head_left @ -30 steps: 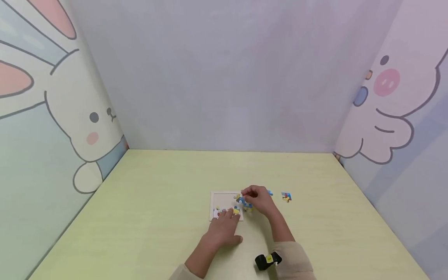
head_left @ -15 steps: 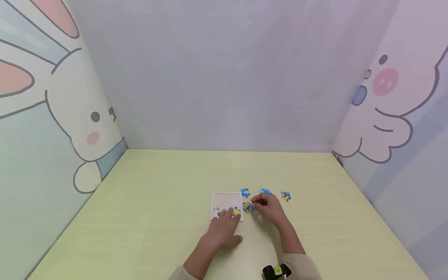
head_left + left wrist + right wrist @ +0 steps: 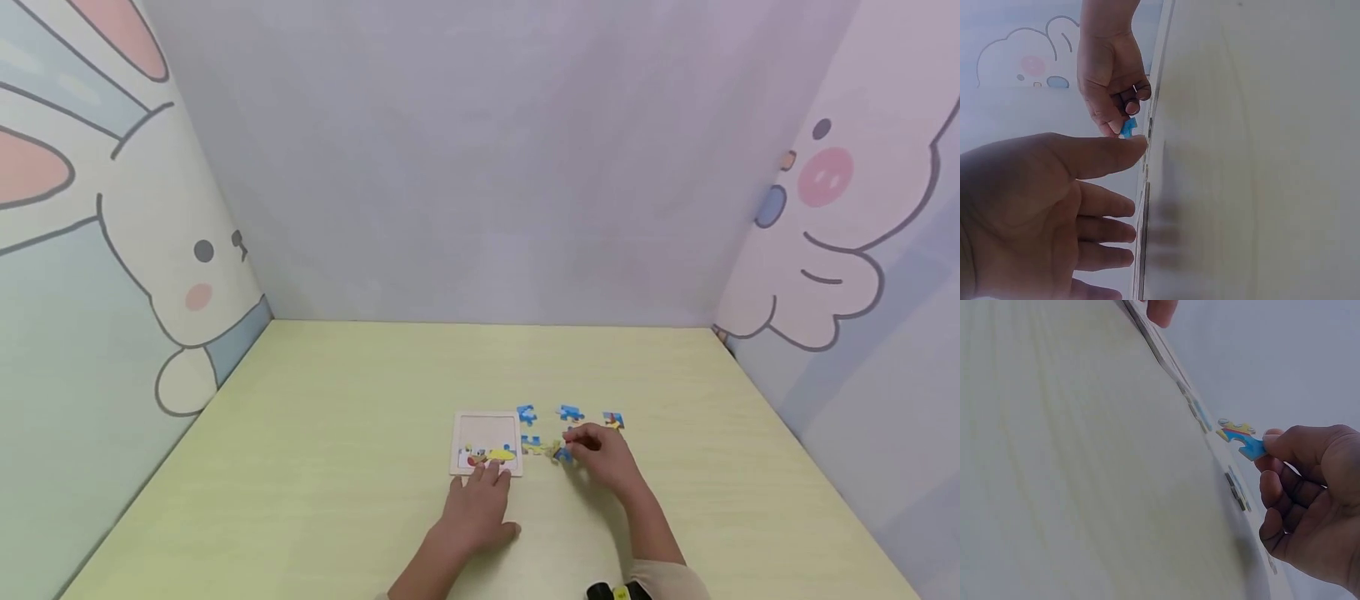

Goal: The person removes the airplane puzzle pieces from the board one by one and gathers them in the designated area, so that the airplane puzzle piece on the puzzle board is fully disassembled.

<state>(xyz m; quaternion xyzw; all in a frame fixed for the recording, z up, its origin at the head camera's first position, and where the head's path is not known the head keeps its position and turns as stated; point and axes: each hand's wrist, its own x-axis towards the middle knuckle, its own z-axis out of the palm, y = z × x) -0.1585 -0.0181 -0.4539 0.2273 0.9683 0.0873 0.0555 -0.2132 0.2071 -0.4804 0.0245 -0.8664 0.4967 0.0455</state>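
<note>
A puzzle piece [image 3: 1241, 439], blue with yellow and a red line, is pinched between thumb and index finger of my right hand [image 3: 606, 460]. That hand holds it above the table, right of the square puzzle tray [image 3: 487, 427]. Inside the tray, fitted pieces [image 3: 500, 455] fill the strip along the near side, and bare base shows behind them. My left hand [image 3: 476, 510] lies with spread, straight fingers at the tray's near edge. In the left wrist view the held piece [image 3: 1128, 127] shows as a bit of blue beyond my left thumb.
Loose puzzle pieces lie right of the tray: a blue one [image 3: 527, 413] at its far corner, another blue one [image 3: 570, 412], a multicoloured one [image 3: 613, 420] farthest right, and a blue-yellow one [image 3: 532, 445] beside the tray. A printed wall panel [image 3: 825, 217] borders the table.
My right hand has carried the pinched piece from above the tray's right edge rightward and nearer to me. My left hand has drawn back slightly, uncovering more of the fitted pieces.
</note>
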